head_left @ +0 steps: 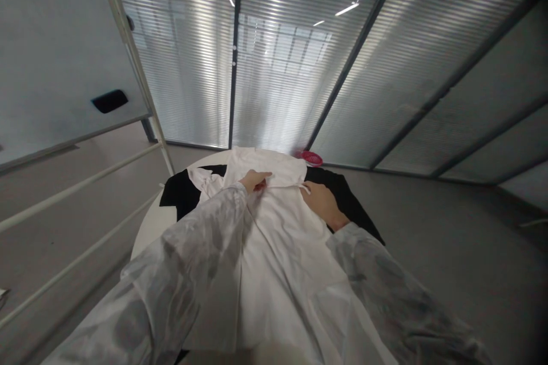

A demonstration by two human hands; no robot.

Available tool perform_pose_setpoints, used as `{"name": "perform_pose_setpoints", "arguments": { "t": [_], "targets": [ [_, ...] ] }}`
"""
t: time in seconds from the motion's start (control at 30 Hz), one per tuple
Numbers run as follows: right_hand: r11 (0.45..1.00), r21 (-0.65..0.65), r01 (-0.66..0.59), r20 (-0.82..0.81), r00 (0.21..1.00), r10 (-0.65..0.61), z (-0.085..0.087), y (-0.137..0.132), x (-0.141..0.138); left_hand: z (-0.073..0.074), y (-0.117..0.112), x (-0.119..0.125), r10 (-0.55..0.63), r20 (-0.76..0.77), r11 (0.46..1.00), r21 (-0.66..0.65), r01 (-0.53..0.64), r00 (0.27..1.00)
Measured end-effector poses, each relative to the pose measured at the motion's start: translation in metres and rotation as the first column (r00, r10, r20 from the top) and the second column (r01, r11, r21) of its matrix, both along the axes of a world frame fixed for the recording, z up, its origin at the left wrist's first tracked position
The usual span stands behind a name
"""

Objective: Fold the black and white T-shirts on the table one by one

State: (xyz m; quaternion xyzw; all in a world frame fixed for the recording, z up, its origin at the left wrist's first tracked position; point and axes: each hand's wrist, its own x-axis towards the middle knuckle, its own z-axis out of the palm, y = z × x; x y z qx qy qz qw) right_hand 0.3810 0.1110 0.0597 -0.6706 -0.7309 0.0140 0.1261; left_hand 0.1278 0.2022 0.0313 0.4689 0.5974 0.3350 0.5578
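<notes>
A white shirt (278, 228) is spread over a round table, its lower part running down toward me. What looks like a bunched sleeve (208, 179) lies at its left. My left hand (256, 180) is on the upper part, index finger stretched to the right and the others curled around the cloth. To its right, my right hand (323, 203) pinches the shirt near its right edge, where a bit of white cloth shows at the fingertips. A fold runs between both hands. Black cloth (357, 205) lies beneath the shirt and shows on both sides.
The pale tabletop (156, 227) shows at the left rim. A pink-red basket (311, 158) is at the far edge. On the left stands a whiteboard (51, 28) with a black eraser (110, 101) and a white tube frame (81, 185). Ribbed glass panels (278, 68) rise behind.
</notes>
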Motion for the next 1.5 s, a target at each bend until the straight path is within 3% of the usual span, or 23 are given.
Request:
{"name": "perform_pose_setpoints", "arguments": {
  "t": [0.2,0.27,0.37,0.5,0.67,0.77,0.83,0.9,1.03,1.13,1.2,1.27,1.37,1.43,1.5],
  "targets": [
    [0.997,-0.015,-0.071,-0.063,0.996,0.069,0.02,-0.009,-0.012,0.012,0.03,0.002,0.103,0.095,0.978,0.173,-0.118,0.99],
    [0.994,-0.077,-0.076,-0.07,0.995,0.071,0.026,-0.016,-0.017,0.016,0.042,-0.004,0.124,0.119,0.967,0.209,-0.147,0.985],
    [0.971,-0.229,-0.065,0.079,0.993,0.085,0.029,-0.039,-0.023,0.011,0.052,-0.013,0.144,0.096,0.973,0.169,-0.159,0.985],
    [0.939,-0.34,-0.044,0.308,0.939,0.155,0.027,-0.088,-0.025,-0.005,0.043,-0.023,0.095,0.03,0.993,0.07,-0.097,0.995],
    [0.921,-0.389,-0.039,0.362,0.912,0.191,0.024,-0.126,-0.022,-0.005,0.026,-0.027,-0.021,0.004,0.996,0.084,0.021,1.0],
    [0.922,-0.38,-0.076,0.212,0.963,0.167,0.032,-0.128,-0.028,0.002,0.026,-0.026,-0.034,-0.007,0.988,0.152,0.034,0.999],
    [0.934,-0.33,-0.14,-0.019,0.99,0.141,0.038,-0.13,-0.032,0.005,0.027,-0.024,-0.033,-0.028,0.982,0.183,0.038,0.999],
    [0.927,-0.314,-0.205,-0.248,0.96,0.129,0.041,-0.139,-0.037,0.006,0.026,-0.022,-0.041,-0.064,0.979,0.198,0.053,0.997],
    [0.827,-0.416,-0.378,-0.474,0.866,0.158,0.031,-0.171,-0.041,0.001,0.014,-0.021,-0.068,-0.182,0.972,0.209,0.107,0.981],
    [0.766,-0.379,-0.52,-0.503,0.81,0.301,0.022,-0.187,-0.039,-0.005,-0.01,-0.028,-0.092,-0.283,0.95,0.261,0.169,0.955],
    [0.787,-0.3,-0.54,-0.402,0.819,0.408,0.018,-0.19,-0.032,-0.009,-0.035,-0.038,-0.109,-0.418,0.894,0.356,0.273,0.902],
    [0.834,-0.239,-0.498,-0.258,0.86,0.44,0.015,-0.189,-0.022,-0.009,-0.066,-0.052,-0.107,-0.572,0.774,0.465,0.429,0.813],
    [0.845,-0.209,-0.491,-0.187,0.869,0.458,0.009,-0.194,-0.006,-0.003,-0.121,-0.079,-0.142,-0.684,0.487,0.581,0.652,0.716],
    [0.79,-0.199,-0.58,-0.218,0.812,0.541,0.002,-0.203,0.0,0.003,-0.158,-0.095,-0.277,-0.728,0.273,0.567,0.777,0.628],
    [0.732,-0.182,-0.657,-0.236,0.751,0.616,-0.007,-0.213,0.0,0.006,-0.192,-0.108,-0.394,-0.752,0.109,0.532,0.84,0.528]
  ]
}}
